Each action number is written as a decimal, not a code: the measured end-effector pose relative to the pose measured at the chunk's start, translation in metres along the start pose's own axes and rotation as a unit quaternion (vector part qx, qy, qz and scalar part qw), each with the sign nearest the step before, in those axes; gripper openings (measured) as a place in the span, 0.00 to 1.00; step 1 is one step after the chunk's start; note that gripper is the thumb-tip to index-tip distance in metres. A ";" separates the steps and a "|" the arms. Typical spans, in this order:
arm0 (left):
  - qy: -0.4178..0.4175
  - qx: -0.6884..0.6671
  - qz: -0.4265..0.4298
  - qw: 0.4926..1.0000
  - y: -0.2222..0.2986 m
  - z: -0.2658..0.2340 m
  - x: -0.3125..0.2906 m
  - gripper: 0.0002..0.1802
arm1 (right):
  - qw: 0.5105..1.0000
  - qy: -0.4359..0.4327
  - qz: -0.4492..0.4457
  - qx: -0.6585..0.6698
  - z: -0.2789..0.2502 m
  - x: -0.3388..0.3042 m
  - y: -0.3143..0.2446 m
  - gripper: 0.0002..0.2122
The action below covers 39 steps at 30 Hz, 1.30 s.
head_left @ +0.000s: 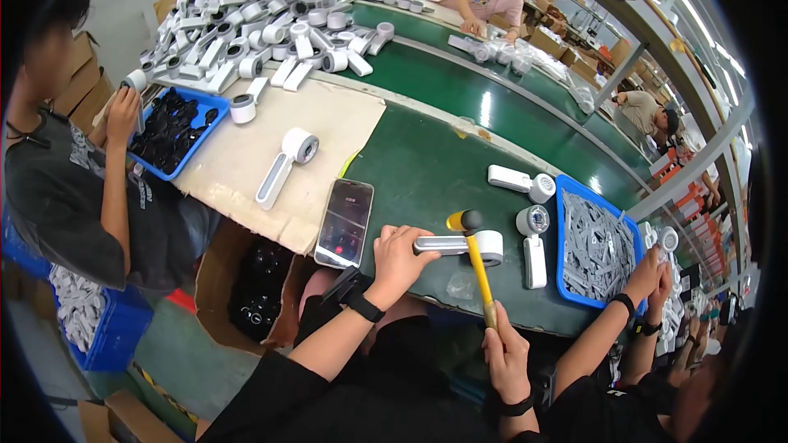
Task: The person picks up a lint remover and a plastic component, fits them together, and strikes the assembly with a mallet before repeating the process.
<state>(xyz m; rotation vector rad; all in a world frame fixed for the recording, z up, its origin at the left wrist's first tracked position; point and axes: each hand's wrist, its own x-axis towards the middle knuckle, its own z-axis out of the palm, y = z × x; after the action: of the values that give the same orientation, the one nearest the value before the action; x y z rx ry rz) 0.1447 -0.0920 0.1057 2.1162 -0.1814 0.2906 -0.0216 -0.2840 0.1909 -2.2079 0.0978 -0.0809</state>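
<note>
On the green work surface lies a white handheld fan, its round head pointing right. My left hand is closed on the handle's left end. My right hand grips a mallet with a yellow handle and a yellow-and-black head. The mallet's head is over the fan, near where handle and round head join; whether it touches is unclear. A phone lies just beyond my left hand. Two more white fans, one lying sideways and one pointing toward me, are to the right.
A blue tray of grey strips sits at right, beside a co-worker's hands. At left, another person stands by a blue tray of black parts. A big pile of white fans is behind. A green conveyor crosses beyond.
</note>
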 end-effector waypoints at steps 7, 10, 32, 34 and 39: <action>0.000 0.026 -0.023 0.999 -0.003 0.000 0.000 0.19 | 1.000 -0.022 -0.015 -0.008 0.005 0.004 -0.002 0.21; -0.011 0.036 -0.031 0.999 -0.003 0.004 0.003 0.18 | 0.994 -0.076 -0.048 -0.062 0.003 0.007 -0.005 0.21; 0.000 0.049 -0.036 0.998 0.005 0.004 -0.009 0.18 | 0.997 -0.032 -0.069 0.002 -0.001 -0.001 0.006 0.20; -0.003 0.044 -0.030 0.999 0.004 0.004 -0.010 0.17 | 0.998 -0.040 -0.037 0.006 -0.004 -0.002 0.006 0.21; 0.001 0.056 -0.030 0.998 0.004 0.005 -0.008 0.19 | 0.999 -0.030 -0.037 0.014 -0.010 0.000 0.022 0.21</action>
<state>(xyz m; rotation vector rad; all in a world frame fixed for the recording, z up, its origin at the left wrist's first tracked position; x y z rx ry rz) 0.1369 -0.0978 0.1041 2.2269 -0.1016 0.2724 -0.0236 -0.3047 0.1792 -2.1848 -0.0188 -0.0574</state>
